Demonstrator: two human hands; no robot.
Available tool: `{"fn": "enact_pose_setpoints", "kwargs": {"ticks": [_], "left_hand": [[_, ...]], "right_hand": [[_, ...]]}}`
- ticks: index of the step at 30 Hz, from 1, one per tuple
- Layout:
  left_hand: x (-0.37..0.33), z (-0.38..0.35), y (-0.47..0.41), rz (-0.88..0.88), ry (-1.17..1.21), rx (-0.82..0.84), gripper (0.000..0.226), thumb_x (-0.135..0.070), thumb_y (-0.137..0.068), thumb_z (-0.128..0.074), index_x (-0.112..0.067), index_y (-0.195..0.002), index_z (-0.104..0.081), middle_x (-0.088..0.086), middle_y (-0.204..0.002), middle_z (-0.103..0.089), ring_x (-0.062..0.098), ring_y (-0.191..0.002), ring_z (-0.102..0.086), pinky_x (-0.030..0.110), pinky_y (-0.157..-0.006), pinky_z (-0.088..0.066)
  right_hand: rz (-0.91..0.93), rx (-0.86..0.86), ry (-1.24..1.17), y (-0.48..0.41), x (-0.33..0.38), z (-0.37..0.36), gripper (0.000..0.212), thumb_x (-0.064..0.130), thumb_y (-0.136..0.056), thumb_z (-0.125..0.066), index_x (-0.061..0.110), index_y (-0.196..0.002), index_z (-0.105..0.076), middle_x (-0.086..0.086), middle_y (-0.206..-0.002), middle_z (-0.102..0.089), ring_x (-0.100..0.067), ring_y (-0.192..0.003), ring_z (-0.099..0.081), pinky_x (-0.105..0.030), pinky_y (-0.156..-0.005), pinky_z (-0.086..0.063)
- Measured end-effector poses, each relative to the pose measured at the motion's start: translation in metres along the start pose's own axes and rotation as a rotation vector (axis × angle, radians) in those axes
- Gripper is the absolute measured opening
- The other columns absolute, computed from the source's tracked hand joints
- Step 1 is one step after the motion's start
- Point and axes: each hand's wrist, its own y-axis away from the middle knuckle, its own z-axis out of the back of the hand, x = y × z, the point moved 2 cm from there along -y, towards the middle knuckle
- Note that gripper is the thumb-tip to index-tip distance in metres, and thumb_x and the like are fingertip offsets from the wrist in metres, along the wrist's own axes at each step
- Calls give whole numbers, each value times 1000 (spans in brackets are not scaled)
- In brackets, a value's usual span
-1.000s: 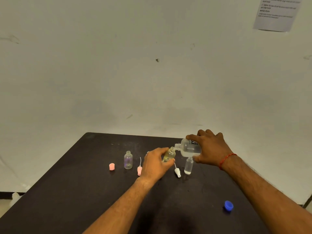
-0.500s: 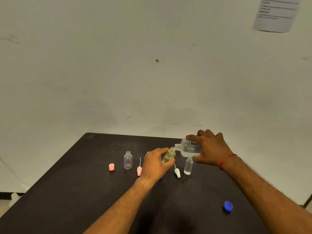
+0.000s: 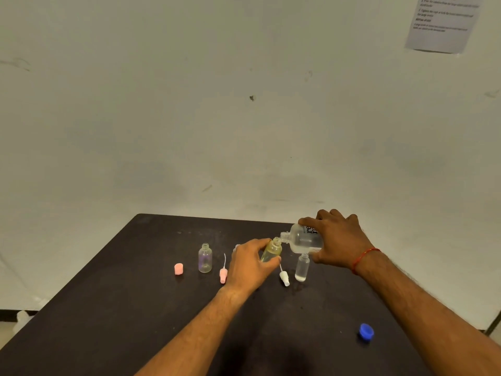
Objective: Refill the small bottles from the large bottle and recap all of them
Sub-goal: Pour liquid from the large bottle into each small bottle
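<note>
Right hand (image 3: 339,240) grips the tipped large bottle (image 3: 303,238) of clear liquid, mouth against the yellowish small bottle (image 3: 271,251) gripped by the left hand (image 3: 250,264); beside it, a near-empty clear bottle (image 3: 301,268).

Dark table (image 3: 135,308) against scuffed white wall (image 3: 189,118), paper notice (image 3: 442,21).

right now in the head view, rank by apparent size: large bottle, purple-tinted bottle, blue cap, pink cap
1. large bottle
2. purple-tinted bottle
3. blue cap and pink cap: blue looks slightly bigger, but it lies nearer the camera, so unranked
</note>
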Motion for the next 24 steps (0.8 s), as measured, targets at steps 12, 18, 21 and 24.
{"fn": "enact_pose_setpoints", "kwargs": {"ticks": [12, 18, 21, 24], "left_hand": [[2, -3, 0, 10, 4, 21, 25, -33, -83, -74, -27, -108, -73, -12, -100, -72, 6, -91, -65, 26, -78, -57], [4, -6, -1, 4, 10, 14, 21, -33, -82, -75, -27, -102, -74, -12, -95, -72, 6, -87, -64, 25, -73, -55], [5, -8, -2, -2, 22, 16, 22, -33, -82, -76, -29, -104, -74, -16, -95, -71, 3, -89, -64, 15, -71, -51], [6, -11, -4, -8, 27, 8, 26, -36, -82, -76, -32, -108, -74, -20, -95, -71, 0, -89, -65, 12, -73, -50]], "right_hand": [[-1, 6, -7, 2, -1, -2, 77, 64, -70, -67, 46, -138, -36, 8, -117, -52, -17, -110, -48, -39, -88, -39], [-6, 21, -13, 3, -2, -1, 78, 62, -71, -68, 46, -139, -34, 8, -118, -52, -16, -111, -48, -39, -89, -39], [-17, 21, -37, 6, -3, -4, 77, 58, -69, -68, 46, -137, -34, 10, -112, -52, -15, -105, -49, -38, -87, -40], [-36, 22, -64, 9, -3, -9, 76, 57, -68, -65, 45, -137, -36, 11, -110, -54, -14, -103, -52, -38, -86, -41]]}}
